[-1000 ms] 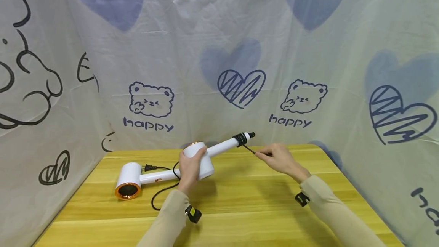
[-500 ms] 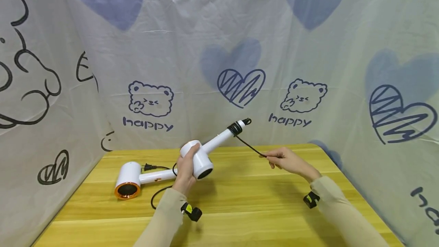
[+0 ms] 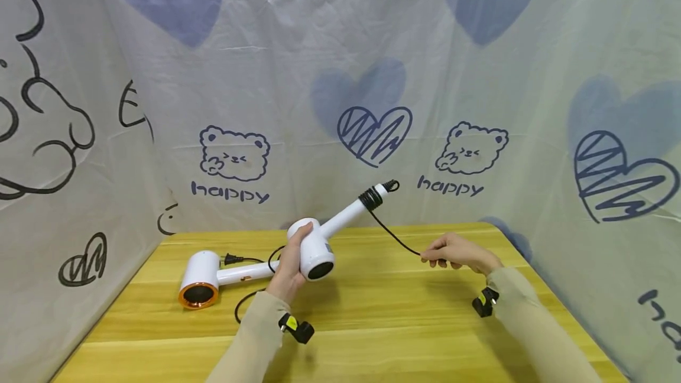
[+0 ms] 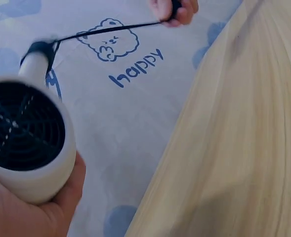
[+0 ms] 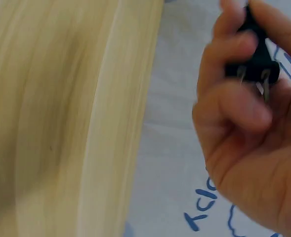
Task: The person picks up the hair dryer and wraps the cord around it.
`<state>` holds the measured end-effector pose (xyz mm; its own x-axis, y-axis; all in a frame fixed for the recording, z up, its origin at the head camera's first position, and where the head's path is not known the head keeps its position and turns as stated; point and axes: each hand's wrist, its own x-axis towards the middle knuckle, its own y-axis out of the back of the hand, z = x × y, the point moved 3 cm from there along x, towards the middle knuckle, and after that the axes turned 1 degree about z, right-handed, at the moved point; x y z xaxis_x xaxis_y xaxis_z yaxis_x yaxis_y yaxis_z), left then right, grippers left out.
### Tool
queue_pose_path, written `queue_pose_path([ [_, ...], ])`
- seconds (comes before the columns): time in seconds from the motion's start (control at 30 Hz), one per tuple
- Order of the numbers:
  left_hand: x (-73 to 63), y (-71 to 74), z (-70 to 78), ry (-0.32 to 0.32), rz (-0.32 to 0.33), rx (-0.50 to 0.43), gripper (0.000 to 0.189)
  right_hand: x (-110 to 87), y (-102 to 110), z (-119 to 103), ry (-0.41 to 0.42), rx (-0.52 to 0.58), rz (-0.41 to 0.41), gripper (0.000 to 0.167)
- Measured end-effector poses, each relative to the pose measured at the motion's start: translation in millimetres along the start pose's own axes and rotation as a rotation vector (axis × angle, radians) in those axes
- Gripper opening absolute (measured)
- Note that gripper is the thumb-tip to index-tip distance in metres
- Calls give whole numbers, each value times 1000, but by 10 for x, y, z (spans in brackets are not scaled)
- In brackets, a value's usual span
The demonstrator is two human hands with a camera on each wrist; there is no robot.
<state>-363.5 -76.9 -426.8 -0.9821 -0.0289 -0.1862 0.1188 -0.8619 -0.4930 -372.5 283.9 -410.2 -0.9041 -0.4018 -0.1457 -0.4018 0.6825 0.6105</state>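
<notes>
My left hand (image 3: pixel 289 266) grips the white head of a hair dryer (image 3: pixel 314 250), its dark round grille facing down toward me. The dryer's handle slants up to the right, above the table. Black cord is wound in a tight coil (image 3: pixel 370 198) near the handle's end. From that coil a length of cord (image 3: pixel 395 236) runs down to my right hand (image 3: pixel 460 253). In the right wrist view, curled fingers hold the black two-prong plug (image 5: pixel 254 69), metal prongs toward the palm. The left wrist view shows the cord (image 4: pixel 110 30) stretched between both hands.
A second white hair dryer (image 3: pixel 199 279) with an orange ring lies at the left of the wooden table (image 3: pixel 383 336). Its plug (image 3: pixel 232 259) and looped black cord (image 3: pixel 246 300) lie near my left forearm. A printed curtain (image 3: pixel 298 93) hangs behind the table.
My right hand has moved right and slightly down with the plug, lengthening the free cord. The held dryer has tilted, its handle end rising and its grille turning into view.
</notes>
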Motion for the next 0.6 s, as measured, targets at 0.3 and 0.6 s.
queue_pose_path([
  [0.3,-59,-78,-76,135,-199,113,60,180,-31,-150,-28,-294,218,22],
  [0.6,-89,-68,-149,231,-329,175,62,280,-88,-289,-18,-518,431,25],
])
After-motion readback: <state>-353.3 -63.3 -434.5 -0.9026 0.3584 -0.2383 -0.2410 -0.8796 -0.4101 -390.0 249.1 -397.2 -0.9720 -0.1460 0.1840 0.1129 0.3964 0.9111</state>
